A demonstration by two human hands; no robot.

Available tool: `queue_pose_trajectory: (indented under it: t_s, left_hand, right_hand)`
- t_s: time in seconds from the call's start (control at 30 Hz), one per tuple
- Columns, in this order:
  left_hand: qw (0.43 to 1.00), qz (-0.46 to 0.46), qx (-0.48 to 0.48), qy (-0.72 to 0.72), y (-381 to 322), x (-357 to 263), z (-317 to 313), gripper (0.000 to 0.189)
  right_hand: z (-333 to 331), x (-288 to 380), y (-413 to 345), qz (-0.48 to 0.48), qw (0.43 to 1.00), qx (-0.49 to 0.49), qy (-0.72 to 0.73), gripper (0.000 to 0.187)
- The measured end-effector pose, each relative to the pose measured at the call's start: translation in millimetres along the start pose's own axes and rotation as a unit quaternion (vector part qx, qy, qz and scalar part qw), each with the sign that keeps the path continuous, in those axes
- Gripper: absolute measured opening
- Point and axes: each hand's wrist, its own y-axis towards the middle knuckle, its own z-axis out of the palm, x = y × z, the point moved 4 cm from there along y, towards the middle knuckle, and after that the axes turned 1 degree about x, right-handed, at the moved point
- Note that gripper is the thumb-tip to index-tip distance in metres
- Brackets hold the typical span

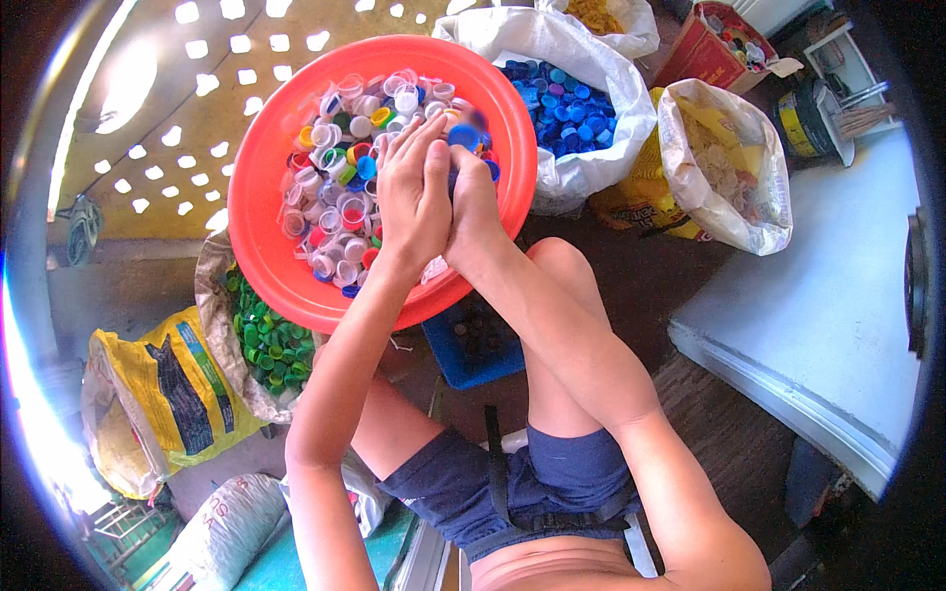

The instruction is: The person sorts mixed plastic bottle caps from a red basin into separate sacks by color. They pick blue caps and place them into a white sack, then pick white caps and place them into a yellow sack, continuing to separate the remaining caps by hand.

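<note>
A round red plastic basin holds many loose plastic bottle caps, mostly clear and white, with some blue, green, yellow and red ones. Over the caps, my left hand is stretched out back side up, its palm hidden. My right hand lies against its right side, with its fingers mostly hidden. A blue bottle cap shows at the tip of my right thumb; whether it is gripped is unclear. Just beyond it is a blurred dark blue patch.
Beside the basin stand a white sack of blue caps, a sack of green caps and a yellow sack of pale pieces. A blue container sits under the basin. On the right is a pale tabletop; a red box stands behind.
</note>
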Motion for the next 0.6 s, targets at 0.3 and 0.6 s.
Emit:
queue_pose_trajectory:
  t_s: [0.3, 0.6]
  left_hand:
    - [0.996, -0.027, 0.082, -0.008, 0, 1, 10, 0.068]
    - [0.998, -0.028, 0.025, -0.059, -1, -5, 4, 0.076]
  right_hand:
    - [2, 9, 0, -0.103, 0.995, 0.014, 0.004, 0.025]
    - [-2, 5, 6, -0.124, 0.979, 0.116, -0.110, 0.025]
